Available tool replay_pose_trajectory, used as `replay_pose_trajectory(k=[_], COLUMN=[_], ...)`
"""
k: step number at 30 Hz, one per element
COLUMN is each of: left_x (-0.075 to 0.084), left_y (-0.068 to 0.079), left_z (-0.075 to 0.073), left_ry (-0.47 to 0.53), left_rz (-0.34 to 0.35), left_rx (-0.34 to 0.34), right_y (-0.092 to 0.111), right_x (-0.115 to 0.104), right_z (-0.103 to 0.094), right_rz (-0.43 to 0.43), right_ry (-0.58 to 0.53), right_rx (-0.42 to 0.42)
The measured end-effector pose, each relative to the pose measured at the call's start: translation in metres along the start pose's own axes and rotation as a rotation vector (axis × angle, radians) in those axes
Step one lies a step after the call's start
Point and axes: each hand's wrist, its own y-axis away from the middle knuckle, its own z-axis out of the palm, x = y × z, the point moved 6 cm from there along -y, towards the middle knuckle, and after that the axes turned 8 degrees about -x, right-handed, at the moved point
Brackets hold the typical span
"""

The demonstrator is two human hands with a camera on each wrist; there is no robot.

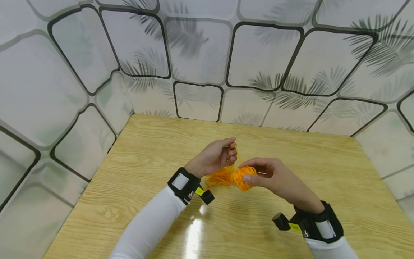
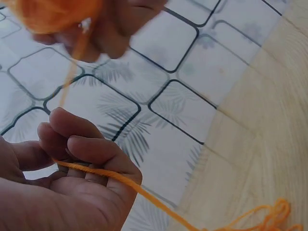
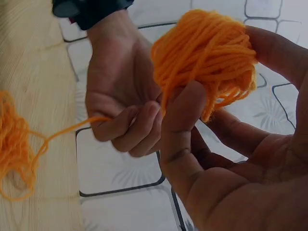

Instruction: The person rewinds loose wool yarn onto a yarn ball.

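So the right hand (image 1: pixel 275 176) is holding a small ball of orange yarn (image 1: pixel 243 177) up over the middle of the wooden worktop (image 1: pixel 136 172), fingers and thumb curled around it; in the right wrist view you can see the ball (image 3: pixel 207 57) sitting between the thumb in front and the fingers behind, so that hand is definitely gripping it, not just resting on it. The left hand (image 1: pixel 216 157) is right next to it, slightly further back, with its fingers curled in around a single strand of yarn (image 2: pixel 120 180). From the left wrist view the strand runs across the palm under the bent fingers (image 2: pixel 91 149) and trails off down to the lower right. Another bit of the strand goes up from that hand toward the ball, though that part's blurry so I can't tell exactly where it joins. Between and just under the two hands there's a loose tangle of the same orange yarn (image 1: pixel 220 177) lying on the worktop, touching or nearly touching the ball from the head view. Both wrists have black strap-on cameras (image 1: pixel 189 185), and both arms have white sleeves (image 1: pixel 152 223). Behind the worktop it's walls with a tile pattern and leaf prints (image 1: pixel 197 54).
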Motion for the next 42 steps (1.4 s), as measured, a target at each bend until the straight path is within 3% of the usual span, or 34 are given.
replay_pose_trajectory(k=[6, 14, 25, 29, 33, 42], left_x=[0.013, 0.025, 0.028, 0.025, 0.017, -0.014], left_y=[0.007, 0.021, 0.042, 0.047, 0.05, 0.047], left_z=[0.008, 0.034, 0.069, 0.077, 0.083, 0.08], left_ry=[-0.115, -0.385, -0.611, -0.671, -0.691, -0.669], left_rz=[0.061, 0.147, 0.242, 0.254, 0.241, 0.175], left_rx=[-0.018, -0.07, -0.158, -0.19, -0.206, -0.242], right_y=[-0.004, -0.008, -0.009, -0.009, -0.011, -0.014], right_x=[0.015, 0.031, 0.052, 0.059, 0.059, 0.044], right_z=[-0.004, -0.015, -0.037, -0.045, -0.049, -0.055], right_rz=[0.055, 0.111, 0.139, 0.099, 0.011, -0.188], right_ry=[0.169, 0.236, 0.252, 0.133, -0.08, -0.566], right_rx=[0.08, 0.198, 0.382, 0.442, 0.473, 0.41])
